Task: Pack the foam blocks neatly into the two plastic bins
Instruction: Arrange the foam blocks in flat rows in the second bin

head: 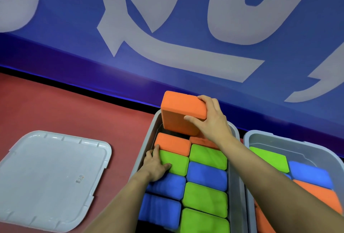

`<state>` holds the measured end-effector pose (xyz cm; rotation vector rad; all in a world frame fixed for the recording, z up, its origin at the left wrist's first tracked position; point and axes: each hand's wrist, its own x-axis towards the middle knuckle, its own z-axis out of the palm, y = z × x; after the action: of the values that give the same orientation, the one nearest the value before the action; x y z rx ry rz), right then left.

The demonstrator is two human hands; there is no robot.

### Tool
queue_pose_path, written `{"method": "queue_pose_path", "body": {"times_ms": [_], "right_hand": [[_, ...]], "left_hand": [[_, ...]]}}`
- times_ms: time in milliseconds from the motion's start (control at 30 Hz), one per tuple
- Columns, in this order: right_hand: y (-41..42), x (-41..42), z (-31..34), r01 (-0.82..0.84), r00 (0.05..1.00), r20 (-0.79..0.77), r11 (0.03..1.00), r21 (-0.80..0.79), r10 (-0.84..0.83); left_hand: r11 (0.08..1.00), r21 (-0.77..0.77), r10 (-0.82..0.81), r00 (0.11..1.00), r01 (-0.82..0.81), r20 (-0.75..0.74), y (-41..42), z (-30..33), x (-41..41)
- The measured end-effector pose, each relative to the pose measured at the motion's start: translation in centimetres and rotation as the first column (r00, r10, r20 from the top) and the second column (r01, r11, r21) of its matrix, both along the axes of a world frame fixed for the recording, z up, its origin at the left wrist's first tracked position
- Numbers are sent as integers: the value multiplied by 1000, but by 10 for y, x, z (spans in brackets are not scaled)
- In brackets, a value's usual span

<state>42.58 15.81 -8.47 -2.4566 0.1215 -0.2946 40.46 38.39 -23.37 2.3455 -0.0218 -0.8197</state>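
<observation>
Two grey plastic bins stand side by side on the red floor. The left bin (147, 139) holds two rows of orange, green and blue foam blocks standing on edge. My right hand (208, 119) grips an upright orange block (176, 110) at the bin's far end, most of it still above the rim. My left hand (154, 164) lies flat on a green block (176, 162) in the left row, fingertips touching the orange block (173, 143) behind it. The right bin (260, 138) holds green, blue and orange blocks lying tilted.
A grey bin lid (50, 173) lies flat on the red floor to the left of the bins. A blue wall with large white lettering (186, 37) rises directly behind the bins.
</observation>
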Motion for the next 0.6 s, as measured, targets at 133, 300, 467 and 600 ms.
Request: {"method": "queue_pose_path", "body": {"times_ms": [133,300,467,600], "right_hand": [[-8,5,9,19,999,-25,998,-60,-21],[-1,2,-2,53,997,41,991,121,-58],[-10,-2,-17,100,992,36,939,327,-119],[-13,-9,-30,112,993,10,942,316,-121]], "left_hand": [[1000,15,-7,1000,7,-7,0,-1,0],[1000,21,-7,1000,7,-7,-2,3,-2],[1000,16,-2,1000,3,-17,-1,4,-2],[1000,23,-6,1000,6,-19,-2,6,-3]]}}
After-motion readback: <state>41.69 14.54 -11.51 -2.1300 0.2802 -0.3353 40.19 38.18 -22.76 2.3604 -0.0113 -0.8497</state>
